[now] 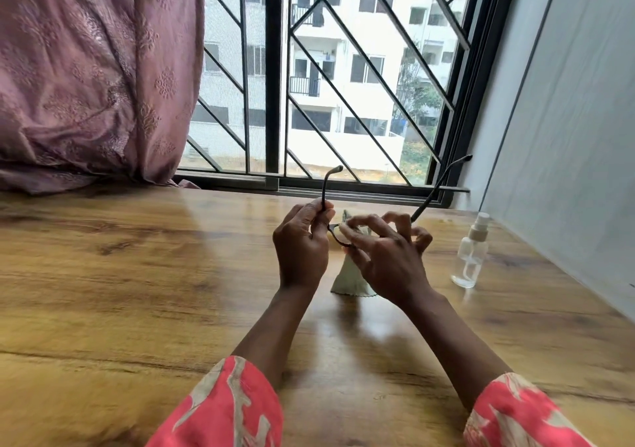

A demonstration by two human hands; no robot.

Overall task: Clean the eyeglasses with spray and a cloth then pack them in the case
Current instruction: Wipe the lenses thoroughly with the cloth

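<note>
Wooden table (pixel 137 275); eyeglasses (pixel 338 237) temples toward window (pixel 343 103)

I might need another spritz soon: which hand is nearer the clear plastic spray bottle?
Right. The right hand works beside the clear plastic spray bottle; the left hand is farther, beyond the right.

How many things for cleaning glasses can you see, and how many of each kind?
Dark thin-framed eyeglasses, held by the left hand: 1
Pale green cleaning cloth, pinched by the right hand: 1
Clear plastic spray bottle on the wooden table: 1
Total: 3
</note>
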